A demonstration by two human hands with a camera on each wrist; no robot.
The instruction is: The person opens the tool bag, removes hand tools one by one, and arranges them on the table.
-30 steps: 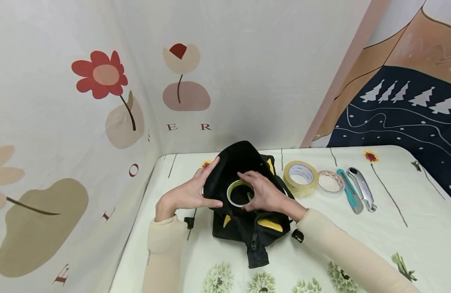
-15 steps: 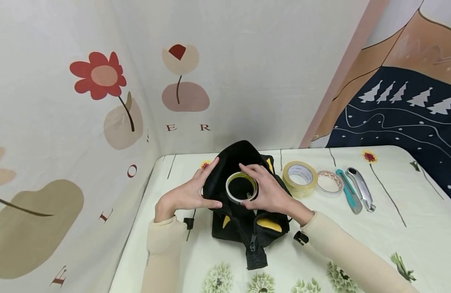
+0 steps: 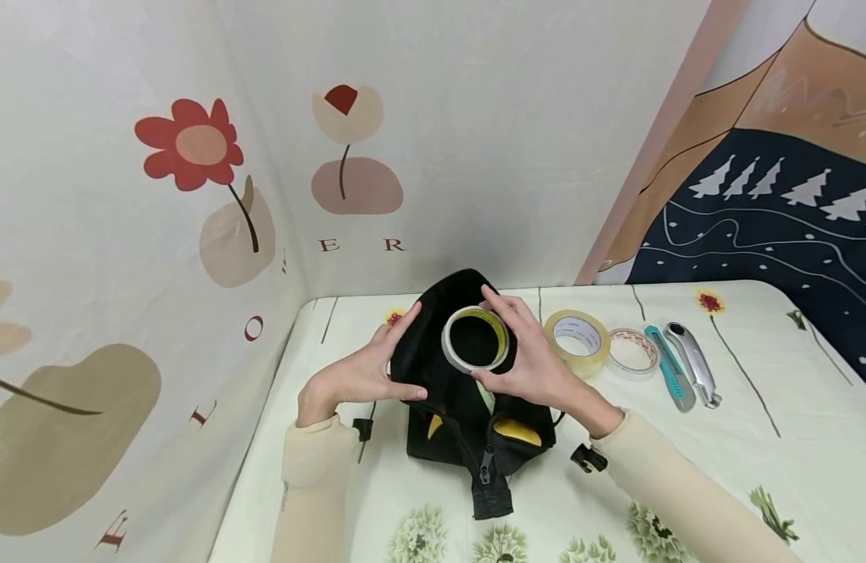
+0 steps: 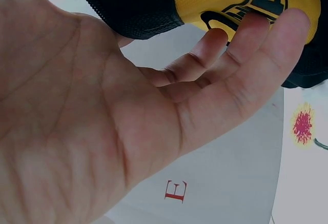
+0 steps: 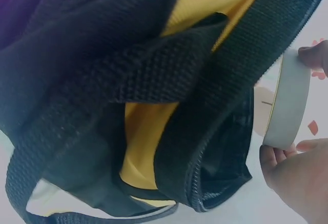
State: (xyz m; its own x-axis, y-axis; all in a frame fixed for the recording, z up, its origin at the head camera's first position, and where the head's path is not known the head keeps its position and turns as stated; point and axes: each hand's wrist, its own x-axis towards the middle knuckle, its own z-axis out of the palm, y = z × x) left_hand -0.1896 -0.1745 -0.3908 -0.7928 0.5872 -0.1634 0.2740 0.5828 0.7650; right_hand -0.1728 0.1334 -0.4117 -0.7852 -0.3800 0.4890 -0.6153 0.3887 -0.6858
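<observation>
My right hand (image 3: 538, 363) pinches a roll of tape (image 3: 449, 344) with a white outside and yellow-green inner ring, thumb below and fingers above, over the mouth of a black and yellow zippered bag (image 3: 433, 438). In the right wrist view the tape roll (image 5: 292, 101) is seen side-on, outside the bag's zipped edge (image 5: 195, 183). My left hand (image 3: 356, 374) holds the bag's left side, thumb over the front of the opening and fingers along the outside. In the left wrist view its fingertips (image 4: 292, 26) lie against the printed yellow panel (image 4: 205, 1).
Right of the bag are a clear yellowish tape roll (image 3: 591, 364), a flatter tape roll (image 3: 655, 360), a teal utility knife (image 3: 670, 369) and a silver utility knife (image 3: 696, 360). Behind the table (image 3: 742, 344) hang printed cloths (image 3: 475, 141).
My right hand has lifted the tape roll out from deep in the bag's opening, upward and slightly right. My left hand keeps its hold on the bag.
</observation>
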